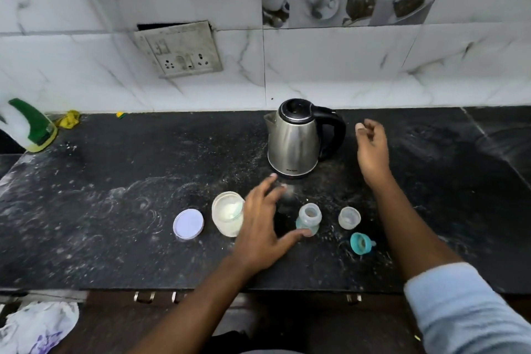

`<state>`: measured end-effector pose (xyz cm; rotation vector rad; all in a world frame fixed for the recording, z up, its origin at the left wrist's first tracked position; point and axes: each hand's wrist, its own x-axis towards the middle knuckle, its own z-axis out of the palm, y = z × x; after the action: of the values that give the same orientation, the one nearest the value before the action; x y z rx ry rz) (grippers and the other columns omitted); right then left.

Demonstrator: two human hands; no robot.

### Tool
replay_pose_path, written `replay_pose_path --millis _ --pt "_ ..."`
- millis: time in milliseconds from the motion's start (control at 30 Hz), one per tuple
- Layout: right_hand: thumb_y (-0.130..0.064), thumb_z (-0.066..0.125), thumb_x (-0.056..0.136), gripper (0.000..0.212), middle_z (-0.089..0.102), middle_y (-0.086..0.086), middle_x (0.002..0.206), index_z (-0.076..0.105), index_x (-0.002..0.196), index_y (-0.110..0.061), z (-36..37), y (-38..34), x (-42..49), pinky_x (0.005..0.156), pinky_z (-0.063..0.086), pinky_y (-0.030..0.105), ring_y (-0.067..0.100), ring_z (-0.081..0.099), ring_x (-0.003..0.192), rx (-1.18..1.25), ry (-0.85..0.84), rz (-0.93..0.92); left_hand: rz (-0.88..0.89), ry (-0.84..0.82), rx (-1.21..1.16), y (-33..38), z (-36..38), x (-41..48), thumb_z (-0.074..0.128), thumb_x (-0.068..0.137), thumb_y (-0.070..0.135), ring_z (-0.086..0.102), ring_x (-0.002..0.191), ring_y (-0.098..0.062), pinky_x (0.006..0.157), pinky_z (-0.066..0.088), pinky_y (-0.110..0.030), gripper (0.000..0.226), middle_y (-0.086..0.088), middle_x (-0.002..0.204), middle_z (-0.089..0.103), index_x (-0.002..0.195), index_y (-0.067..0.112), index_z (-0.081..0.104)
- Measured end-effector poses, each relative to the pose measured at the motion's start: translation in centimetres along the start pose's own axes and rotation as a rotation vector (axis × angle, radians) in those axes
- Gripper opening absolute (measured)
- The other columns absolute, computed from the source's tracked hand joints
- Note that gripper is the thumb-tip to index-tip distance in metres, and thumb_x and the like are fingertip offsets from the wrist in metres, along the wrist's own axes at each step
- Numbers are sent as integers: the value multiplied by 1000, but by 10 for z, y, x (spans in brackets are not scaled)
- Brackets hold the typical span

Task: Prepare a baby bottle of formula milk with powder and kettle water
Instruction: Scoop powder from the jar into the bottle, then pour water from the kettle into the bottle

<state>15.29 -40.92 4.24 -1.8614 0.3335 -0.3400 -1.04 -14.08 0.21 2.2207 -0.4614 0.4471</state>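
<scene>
Nearest my view, a light-blue sleeve [471, 310] covers the right upper arm at the lower right. Both forearms reach over a black, powder-dusted stone countertop [115, 210].

The left hand [260, 227] is spread wide and holds nothing. It sits between an open jar of white powder [228, 213] and the baby bottle [309, 217]. Its thumb tip is at the bottle's base, though I cannot tell if it touches.

The bottle stands upright and uncapped, in front of a steel electric kettle [296, 141] with its lid closed. The right hand [372, 146] is empty with loosely curled fingers, just right of the kettle's black handle and apart from it.

A white jar lid [188, 223] lies flat left of the jar. Right of the bottle sit a clear cap [349, 217] and, nearer me, a teal teat ring [361, 243]. A green-triggered spray bottle [31, 126] is at the far left.
</scene>
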Motion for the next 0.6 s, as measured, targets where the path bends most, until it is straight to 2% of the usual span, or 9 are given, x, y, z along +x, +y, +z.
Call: replay_pose_path --millis 67,167,200,267,367,500,600 --pt "-41 52 108 34 66 10 126 62 126 -14 12 2 13 94 47 26 15 65 110 92 -57 32 -103 -161 -57 4 17 9 85 79 71 33 156 -21 127 30 -41 103 0 174 30 160 29 36" --pt "-46 45 110 44 71 14 127 67 122 -11 30 5 26 104 50 39 25 66 120 215 -142 76 -251 -284 -111 -2 41 12 93 73 65 31 156 -18 128 28 -39 115 2 169 34 164 22 35" --pt "-49 43 110 45 71 10 124 68 119 -13 34 5 28 102 50 39 22 66 117 232 -144 91 -302 -304 -117 -5 47 11 94 72 63 33 154 -18 126 30 -39 118 4 165 38 164 22 34" --pt "-47 42 110 40 70 -1 105 68 106 -18 41 7 32 91 49 34 11 64 99 280 -110 105 -393 -330 -137 -9 58 8 97 70 61 40 147 -17 123 34 -38 116 10 154 44 161 24 36" --pt "-47 45 110 44 69 -11 85 71 95 -14 50 6 39 82 52 27 3 65 82 375 -84 115 -476 -342 -221 -13 69 2 97 71 56 53 139 -10 120 43 -39 102 11 148 54 155 27 46" --pt "-47 51 105 48 71 -10 67 76 73 -21 57 0 47 58 54 24 8 65 60 439 -86 154 -477 -323 -262 -17 77 -4 95 83 36 58 122 14 106 42 -9 72 16 136 65 143 24 59" --pt "-40 55 99 40 68 -4 61 77 71 -20 63 -1 52 49 50 25 13 61 52 493 -71 168 -482 -270 -275 -15 79 -3 93 86 26 59 113 22 97 41 -1 56 17 126 70 135 21 66"
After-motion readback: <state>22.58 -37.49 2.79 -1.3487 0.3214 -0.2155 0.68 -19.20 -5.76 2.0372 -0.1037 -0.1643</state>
